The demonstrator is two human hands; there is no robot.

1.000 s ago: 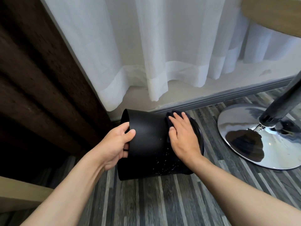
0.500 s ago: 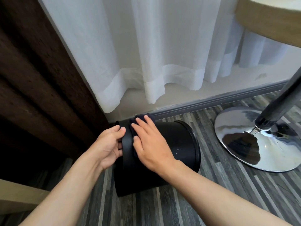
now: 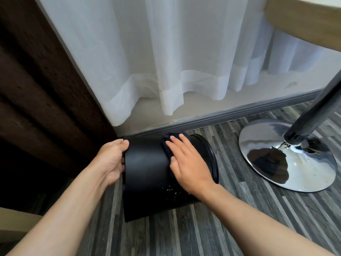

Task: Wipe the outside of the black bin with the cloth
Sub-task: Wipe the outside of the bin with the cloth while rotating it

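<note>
The black bin (image 3: 147, 174) lies on its side on the grey striped floor, its open end to the left. My left hand (image 3: 110, 159) grips the rim at that open end, thumb over the edge. My right hand (image 3: 188, 163) lies flat on the bin's upper wall and presses a dark cloth (image 3: 171, 140) against it. Only the cloth's far edge shows past my fingertips. White specks dot the bin's wall below my right wrist.
A chrome stool base (image 3: 287, 157) with a dark pole stands on the floor to the right. A white sheer curtain (image 3: 166, 61) hangs behind the bin above a grey skirting board (image 3: 230, 115). A dark brown curtain (image 3: 36, 89) fills the left side.
My right hand slid the cloth from the bin's closed end to the open end, then back toward the middle. My left hand kept its grip on the rim.
</note>
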